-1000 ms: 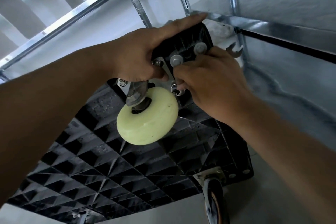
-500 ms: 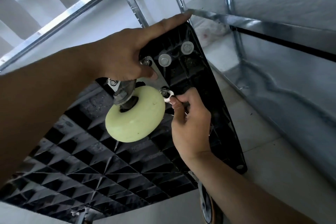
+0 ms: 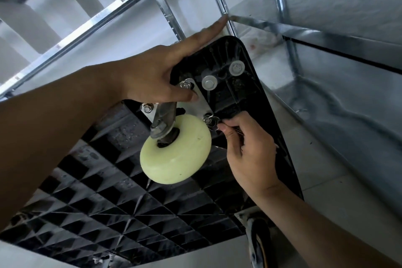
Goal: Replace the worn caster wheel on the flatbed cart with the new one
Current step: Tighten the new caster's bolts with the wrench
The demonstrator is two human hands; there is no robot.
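Wheel hub faces up-left; cart underside toward cam.

The curled fingers of the right hand are covering nearly all of the small silver open-end wrench, leaving only its head showing at the hand's ten o'clock. The left hand is hiding its three outer fingers behind the rim of the black ribbed plastic cart deck, so how they are lying cannot be told. At six o'clock the bottom edge is cutting off a dark caster wheel with an orange stripe, and at seven o'clock a small pale part is showing too blurred to identify.
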